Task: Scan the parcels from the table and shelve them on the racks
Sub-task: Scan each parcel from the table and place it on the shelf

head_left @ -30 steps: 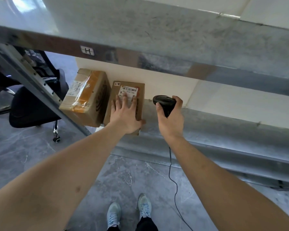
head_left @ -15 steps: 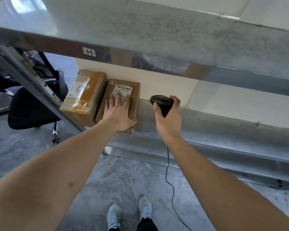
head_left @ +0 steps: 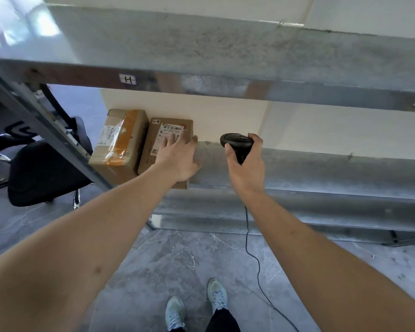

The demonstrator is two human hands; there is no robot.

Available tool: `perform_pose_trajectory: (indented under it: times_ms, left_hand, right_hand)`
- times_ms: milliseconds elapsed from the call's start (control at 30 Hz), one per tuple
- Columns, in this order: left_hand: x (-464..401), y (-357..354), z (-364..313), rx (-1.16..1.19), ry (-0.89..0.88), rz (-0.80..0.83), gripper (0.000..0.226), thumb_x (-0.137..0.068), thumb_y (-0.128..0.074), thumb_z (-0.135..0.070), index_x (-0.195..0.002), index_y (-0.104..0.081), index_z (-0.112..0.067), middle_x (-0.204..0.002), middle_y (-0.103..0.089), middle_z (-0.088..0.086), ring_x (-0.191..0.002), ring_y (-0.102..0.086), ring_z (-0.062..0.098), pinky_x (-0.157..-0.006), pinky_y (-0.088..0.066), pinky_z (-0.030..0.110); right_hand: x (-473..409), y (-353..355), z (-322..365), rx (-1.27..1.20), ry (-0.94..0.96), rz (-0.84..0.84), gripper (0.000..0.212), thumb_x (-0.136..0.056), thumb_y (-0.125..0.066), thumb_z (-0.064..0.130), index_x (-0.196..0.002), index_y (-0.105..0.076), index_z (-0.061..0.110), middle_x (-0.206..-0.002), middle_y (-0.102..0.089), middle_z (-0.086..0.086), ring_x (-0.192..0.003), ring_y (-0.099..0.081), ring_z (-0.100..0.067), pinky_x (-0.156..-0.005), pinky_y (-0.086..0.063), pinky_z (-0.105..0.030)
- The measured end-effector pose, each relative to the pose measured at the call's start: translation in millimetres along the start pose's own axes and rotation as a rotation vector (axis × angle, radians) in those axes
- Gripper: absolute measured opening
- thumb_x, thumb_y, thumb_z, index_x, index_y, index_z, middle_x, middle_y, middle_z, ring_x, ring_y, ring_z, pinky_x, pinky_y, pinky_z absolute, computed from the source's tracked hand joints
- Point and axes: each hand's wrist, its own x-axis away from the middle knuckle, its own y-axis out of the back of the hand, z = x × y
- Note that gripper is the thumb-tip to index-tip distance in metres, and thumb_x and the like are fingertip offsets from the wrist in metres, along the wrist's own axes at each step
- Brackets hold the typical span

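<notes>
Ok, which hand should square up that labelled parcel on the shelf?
Left hand: probably, since it rests open on the labelled parcel. The right hand grips the scanner.

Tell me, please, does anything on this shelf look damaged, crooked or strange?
Only the left parcel looks rough: its orange tape is wrinkled. The right parcel sits beside it under the left hand. The right hand grips the scanner.

grey metal shelf [head_left: 297, 168] | taped parcel [head_left: 120, 142] touching labelled parcel [head_left: 153, 149], left end
</notes>
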Motion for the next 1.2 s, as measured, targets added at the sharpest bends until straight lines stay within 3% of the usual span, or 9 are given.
perform_pose_trajectory:
  times_ms: [267, 500, 667, 933, 1033, 1200]
  left_hand:
    - [29.5, 27.3, -70.3, -0.095, -0.301, -0.006, 0.068, -0.106, -0.045, -0.051, -0.165, -0.023, -0.024, -0.174, -0.016, 0.011, -0.156, -0.021, 0.043, -0.129, -0.016, 0.057]
    - [67.7, 46.7, -167.5, -0.157, -0.555, -0.070, 0.059, -0.103, -0.043, -0.052, -0.154, -0.043, -0.021, -0.160, -0.042, 0.010, -0.140, -0.040, 0.038, -0.118, -0.033, 0.051]
    - [97.2, 53.1, -251.3, -0.160, -0.708, -0.096, 0.056, -0.102, -0.045, -0.050, -0.148, -0.050, -0.019, -0.154, -0.047, 0.009, -0.137, -0.044, 0.037, -0.114, -0.038, 0.048]
    - [164.3, 41.9, -410.9, -0.122, -0.929, -0.065, 0.060, -0.094, -0.042, -0.057, -0.137, -0.059, -0.019, -0.136, -0.060, 0.007, -0.127, -0.056, 0.036, -0.107, -0.046, 0.047]
    - [191.3, 30.2, -474.0, -0.134, -1.001, -0.057, 0.053, -0.100, -0.050, -0.050, -0.139, -0.059, -0.016, -0.139, -0.062, 0.009, -0.127, -0.058, 0.035, -0.105, -0.048, 0.045]
    - [232.3, 7.9, -575.0, -0.111, -1.104, -0.052, 0.072, -0.090, -0.035, -0.064, -0.140, -0.061, -0.018, -0.139, -0.062, 0.008, -0.128, -0.059, 0.035, -0.106, -0.049, 0.048]
  right_hand:
    - [55.6, 72.8, 0.8, -0.006, -0.031, -0.253, 0.058, -0.103, -0.063, 0.047, -0.151, -0.033, 0.033, -0.119, -0.061, 0.009, -0.109, -0.065, -0.021, -0.095, -0.058, -0.048]
    - [107.1, 162.8, -12.8, -0.083, -0.071, -0.498, 0.060, -0.101, -0.066, 0.050, -0.151, -0.038, 0.032, -0.121, -0.065, 0.009, -0.110, -0.066, -0.018, -0.097, -0.057, -0.042]
    - [141.5, 235.7, -28.5, -0.065, -0.103, -0.657, 0.056, -0.101, -0.066, 0.050, -0.148, -0.039, 0.035, -0.114, -0.063, 0.009, -0.102, -0.064, -0.017, -0.090, -0.055, -0.038]
    - [208.1, 373.5, -81.1, -0.042, -0.147, -0.849, 0.052, -0.100, -0.066, 0.052, -0.142, -0.039, 0.038, -0.118, -0.065, 0.006, -0.106, -0.066, -0.021, -0.095, -0.056, -0.048]
    - [235.1, 426.8, -107.2, -0.037, -0.173, -0.918, 0.053, -0.099, -0.065, 0.056, -0.142, -0.038, 0.041, -0.121, -0.067, 0.004, -0.106, -0.067, -0.021, -0.093, -0.058, -0.049]
    - [281.8, 508.6, -149.2, -0.013, -0.218, -1.031, 0.053, -0.102, -0.065, 0.050, -0.146, -0.039, 0.034, -0.114, -0.062, 0.008, -0.104, -0.066, -0.021, -0.085, -0.054, -0.038]
